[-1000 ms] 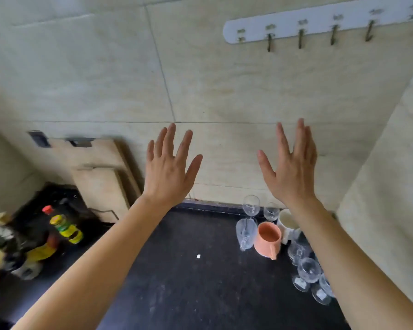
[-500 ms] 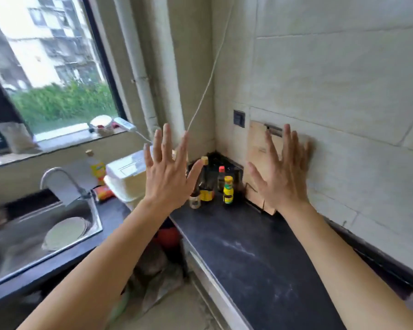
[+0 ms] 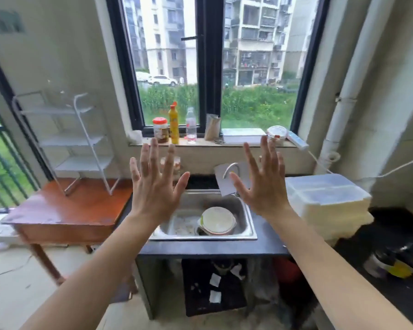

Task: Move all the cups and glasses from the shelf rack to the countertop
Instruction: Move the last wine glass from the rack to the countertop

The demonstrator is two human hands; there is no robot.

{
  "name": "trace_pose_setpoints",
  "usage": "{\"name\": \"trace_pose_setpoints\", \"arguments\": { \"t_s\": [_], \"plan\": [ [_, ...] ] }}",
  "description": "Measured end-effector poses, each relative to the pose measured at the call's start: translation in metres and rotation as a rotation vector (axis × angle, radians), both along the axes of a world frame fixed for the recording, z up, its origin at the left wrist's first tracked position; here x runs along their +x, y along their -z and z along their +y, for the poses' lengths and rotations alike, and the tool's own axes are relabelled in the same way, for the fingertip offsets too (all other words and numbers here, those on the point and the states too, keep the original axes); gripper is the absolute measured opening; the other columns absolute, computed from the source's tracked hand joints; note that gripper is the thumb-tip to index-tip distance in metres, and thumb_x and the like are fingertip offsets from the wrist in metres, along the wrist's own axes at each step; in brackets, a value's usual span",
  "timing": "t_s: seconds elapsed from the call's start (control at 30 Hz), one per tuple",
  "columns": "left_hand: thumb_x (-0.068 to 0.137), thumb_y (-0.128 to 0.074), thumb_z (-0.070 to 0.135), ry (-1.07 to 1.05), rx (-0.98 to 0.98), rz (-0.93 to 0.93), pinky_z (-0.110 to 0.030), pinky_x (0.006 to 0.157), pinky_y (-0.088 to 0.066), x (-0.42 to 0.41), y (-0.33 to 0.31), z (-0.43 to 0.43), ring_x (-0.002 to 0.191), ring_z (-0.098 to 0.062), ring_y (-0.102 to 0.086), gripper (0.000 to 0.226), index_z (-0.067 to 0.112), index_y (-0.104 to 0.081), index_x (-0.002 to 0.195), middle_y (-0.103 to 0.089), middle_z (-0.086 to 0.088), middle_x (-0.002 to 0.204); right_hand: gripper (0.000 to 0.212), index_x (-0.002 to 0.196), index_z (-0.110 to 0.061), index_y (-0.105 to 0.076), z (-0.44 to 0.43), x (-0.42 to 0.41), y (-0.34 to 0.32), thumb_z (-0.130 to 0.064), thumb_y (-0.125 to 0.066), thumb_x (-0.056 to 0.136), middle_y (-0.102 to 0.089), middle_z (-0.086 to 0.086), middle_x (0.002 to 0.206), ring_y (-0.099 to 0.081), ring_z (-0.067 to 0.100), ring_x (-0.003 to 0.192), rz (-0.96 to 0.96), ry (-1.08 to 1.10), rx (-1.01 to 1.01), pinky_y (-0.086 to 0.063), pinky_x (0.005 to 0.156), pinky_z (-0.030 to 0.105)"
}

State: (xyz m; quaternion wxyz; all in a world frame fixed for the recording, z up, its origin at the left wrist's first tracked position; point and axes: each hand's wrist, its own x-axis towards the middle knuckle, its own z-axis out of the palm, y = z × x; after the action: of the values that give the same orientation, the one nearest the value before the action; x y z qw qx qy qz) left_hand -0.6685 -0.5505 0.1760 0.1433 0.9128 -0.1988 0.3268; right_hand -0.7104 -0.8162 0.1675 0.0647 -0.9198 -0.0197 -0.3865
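Both grips are wide and empty: left hand (image 3: 154,186) and right hand (image 3: 264,184) spread above the steel sink (image 3: 249,225), since the white wire shelf rack (image 3: 81,141) looks bare.

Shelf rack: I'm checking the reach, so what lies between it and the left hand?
In the head view, only bare red-brown table top lies between the white shelf rack and the open left hand. The rack's shelves look empty.
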Motion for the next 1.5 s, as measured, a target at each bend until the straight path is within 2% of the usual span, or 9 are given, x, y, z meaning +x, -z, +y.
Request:
{"name": "trace_pose_setpoints", "arguments": {
  "t_s": [0.17, 0.3, 0.47, 0.57, 0.67, 0.9, 1.1, 1.33, 1.5],
  "plan": [
    [0.096, -0.025, 0.063, -0.252, -0.03, 0.085, -0.064, 0.118, -0.011, 0.039, 0.019, 0.116, 0.152, -0.035, -0.004, 0.076, 0.021, -0.017, 0.159, -0.003, -0.016, 0.166, 0.084, 0.162, -0.02, -0.018, 0.124, 0.099, 0.011, -0.063, -0.044, 0.095, -0.003, 0.021, 0.169, -0.007, 0.039, 0.155, 0.052, -0.243, -0.013, -0.013, 0.123, 0.059],
    [0.097, -0.028, 0.062, -0.402, 0.003, 0.076, -0.064, 0.117, -0.014, 0.083, 0.029, 0.191, 0.152, -0.035, -0.007, 0.074, 0.021, -0.02, 0.158, -0.007, -0.017, 0.166, 0.081, 0.161, -0.019, -0.023, 0.208, 0.176, 0.023, -0.061, -0.045, 0.095, -0.006, 0.021, 0.168, -0.01, 0.039, 0.155, 0.06, -0.398, 0.0, -0.015, 0.122, 0.059],
    [0.097, -0.025, 0.063, -0.498, 0.041, 0.087, -0.055, 0.121, -0.001, 0.171, 0.027, 0.251, 0.154, -0.031, 0.002, 0.074, 0.024, -0.013, 0.159, 0.004, -0.014, 0.167, 0.082, 0.162, -0.021, -0.02, 0.272, 0.288, 0.035, -0.063, -0.044, 0.096, -0.005, 0.019, 0.169, -0.009, 0.037, 0.156, 0.055, -0.49, 0.018, -0.018, 0.123, 0.058],
    [0.098, -0.027, 0.061, -0.509, 0.044, 0.099, -0.055, 0.122, 0.0, 0.236, 0.002, 0.272, 0.154, -0.03, 0.004, 0.072, 0.026, -0.009, 0.159, 0.007, -0.013, 0.167, 0.082, 0.161, -0.018, -0.022, 0.294, 0.357, 0.021, -0.06, -0.049, 0.096, -0.008, 0.021, 0.168, -0.012, 0.039, 0.155, 0.066, -0.479, 0.085, -0.02, 0.121, 0.06],
    [0.098, -0.03, 0.059, -0.512, 0.042, 0.06, -0.057, 0.121, -0.005, 0.295, -0.033, 0.296, 0.154, -0.031, 0.0, 0.072, 0.025, -0.011, 0.159, 0.002, -0.014, 0.167, 0.083, 0.162, -0.02, -0.016, 0.32, 0.42, -0.008, -0.063, -0.045, 0.097, -0.005, 0.019, 0.169, -0.012, 0.038, 0.155, 0.046, -0.501, 0.108, -0.016, 0.124, 0.056],
    [0.096, -0.026, 0.061, -0.525, -0.029, -0.028, -0.054, 0.121, -0.01, 0.382, -0.072, 0.353, 0.153, -0.03, -0.006, 0.075, 0.024, -0.014, 0.159, -0.004, -0.013, 0.167, 0.08, 0.162, -0.023, -0.014, 0.393, 0.52, -0.058, -0.063, -0.042, 0.099, -0.008, 0.019, 0.168, -0.016, 0.038, 0.153, 0.039, -0.54, 0.109, -0.019, 0.123, 0.053],
    [0.096, -0.029, 0.059, -0.469, -0.062, -0.007, -0.056, 0.12, -0.013, 0.474, -0.068, 0.405, 0.153, -0.031, -0.006, 0.074, 0.021, -0.015, 0.158, -0.005, -0.015, 0.167, 0.08, 0.162, -0.022, -0.012, 0.436, 0.58, -0.066, -0.065, -0.037, 0.1, -0.012, 0.02, 0.168, -0.018, 0.037, 0.153, 0.027, -0.505, 0.153, -0.018, 0.122, 0.049],
    [0.099, -0.026, 0.059, -0.35, -0.046, 0.057, -0.055, 0.122, -0.009, 0.604, -0.053, 0.476, 0.153, -0.031, -0.004, 0.071, 0.021, -0.016, 0.159, -0.004, -0.014, 0.167, 0.082, 0.163, -0.023, -0.009, 0.505, 0.659, -0.106, -0.057, -0.048, 0.099, -0.01, 0.018, 0.168, -0.018, 0.037, 0.152, 0.002, -0.438, 0.198, -0.02, 0.121, 0.047],
    [0.095, -0.005, 0.067, -0.262, 0.007, 0.164, -0.055, 0.122, -0.006, 0.679, -0.036, 0.522, 0.154, -0.03, 0.0, 0.077, 0.025, -0.016, 0.158, -0.005, -0.012, 0.167, 0.088, 0.162, -0.024, -0.002, 0.579, 0.732, -0.135, -0.052, -0.055, 0.096, -0.014, 0.011, 0.167, -0.022, 0.033, 0.151, 0.08, -0.441, 0.291, -0.03, 0.116, 0.046]
  ]
}}
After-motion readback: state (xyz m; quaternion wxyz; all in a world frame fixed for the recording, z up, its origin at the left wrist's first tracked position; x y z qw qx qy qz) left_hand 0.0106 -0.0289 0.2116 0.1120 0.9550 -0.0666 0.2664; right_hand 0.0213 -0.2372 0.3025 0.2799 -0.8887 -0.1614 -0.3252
